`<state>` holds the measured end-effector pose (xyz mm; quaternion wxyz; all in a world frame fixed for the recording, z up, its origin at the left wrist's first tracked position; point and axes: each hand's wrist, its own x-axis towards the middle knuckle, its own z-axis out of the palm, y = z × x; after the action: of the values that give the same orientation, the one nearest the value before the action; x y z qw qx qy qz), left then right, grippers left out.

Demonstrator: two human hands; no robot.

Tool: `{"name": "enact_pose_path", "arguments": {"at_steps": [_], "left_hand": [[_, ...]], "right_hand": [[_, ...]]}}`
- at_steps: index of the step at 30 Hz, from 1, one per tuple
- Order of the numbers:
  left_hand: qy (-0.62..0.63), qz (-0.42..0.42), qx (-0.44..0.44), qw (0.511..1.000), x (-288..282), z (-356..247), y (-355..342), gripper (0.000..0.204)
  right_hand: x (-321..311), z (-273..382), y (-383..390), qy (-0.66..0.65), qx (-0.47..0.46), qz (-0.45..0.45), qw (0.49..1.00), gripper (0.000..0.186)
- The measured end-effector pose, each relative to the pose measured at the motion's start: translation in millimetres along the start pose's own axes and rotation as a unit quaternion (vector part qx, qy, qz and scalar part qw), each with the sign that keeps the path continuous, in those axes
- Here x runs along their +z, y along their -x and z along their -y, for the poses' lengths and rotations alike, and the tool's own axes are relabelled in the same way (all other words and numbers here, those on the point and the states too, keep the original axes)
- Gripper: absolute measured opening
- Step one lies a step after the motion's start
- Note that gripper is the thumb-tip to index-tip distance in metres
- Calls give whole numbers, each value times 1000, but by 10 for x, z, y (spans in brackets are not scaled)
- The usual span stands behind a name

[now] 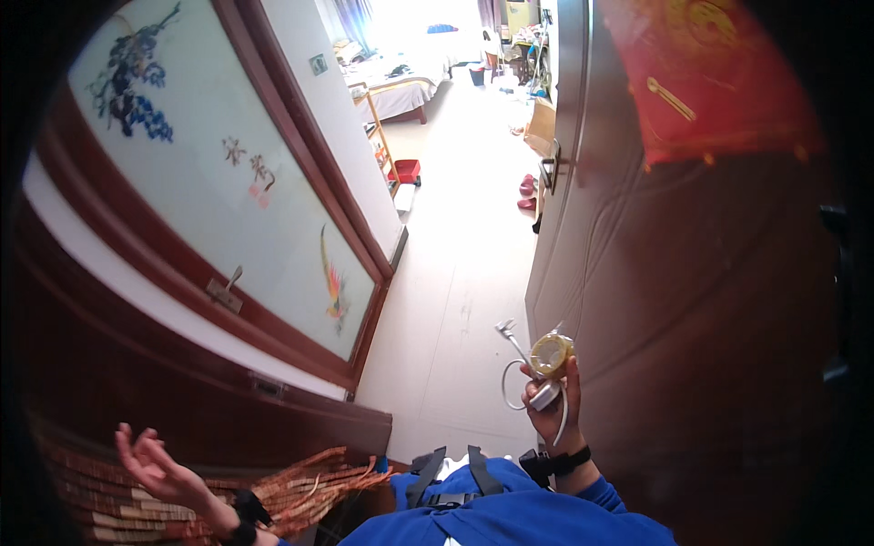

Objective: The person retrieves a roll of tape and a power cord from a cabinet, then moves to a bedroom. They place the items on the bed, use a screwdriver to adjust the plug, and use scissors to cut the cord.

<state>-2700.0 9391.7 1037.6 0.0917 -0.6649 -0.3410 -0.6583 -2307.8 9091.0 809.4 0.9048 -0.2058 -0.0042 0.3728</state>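
Observation:
My right hand (551,414) is closed around a roll of clear yellowish tape (552,355) and a white power cord (507,387). The cord loops out to the left of the hand and has a plug (505,326) at its upper end. A small whitish block (544,395) on the cord rests against the fingers. My left hand (157,466) is at the lower left, holding nothing, its fingers apart and slightly curled. Below and beside it hang reddish-brown and tan strands like a bead curtain (309,482).
A brown door (619,300) with a lever handle (551,166) stands on the right, a red hanging (719,82) on it. On the left is a painted glass-panelled door (200,155). Beyond the doorway are a shelf (381,141), a red box (406,171), pink shoes (527,192) and a bed (401,94).

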Motion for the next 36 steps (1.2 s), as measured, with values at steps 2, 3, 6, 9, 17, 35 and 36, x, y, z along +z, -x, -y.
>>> {"name": "enact_pose_path", "arguments": {"at_steps": [2,3,6,9,17,35,36], "left_hand": [[93,159,8,983,785,21,336,46],[86,204,-11,975,1275,-24,472,47],[124,332,-56,934,2794,-146,706,53],[133,413,-19,901,4010,-83,696,58],[265,526,-151,794,6797,-172,747,41],[609,563,-483,282,12593,-1819,1265,62],[620,554,-498,245,12911,-1757,1230,57]], "right_hand": [[63,168,-647,-5,-31,-31,999,56],[102,189,-993,-2,-36,-40,999,55],[189,316,-2063,-11,-12,-46,999,55],[355,294,-2973,14,-10,-21,1000,56],[899,422,-4949,12,-13,48,999,61],[1443,1618,-10465,-67,164,56,983,71],[1444,1648,-10776,-75,169,43,982,73]]}}
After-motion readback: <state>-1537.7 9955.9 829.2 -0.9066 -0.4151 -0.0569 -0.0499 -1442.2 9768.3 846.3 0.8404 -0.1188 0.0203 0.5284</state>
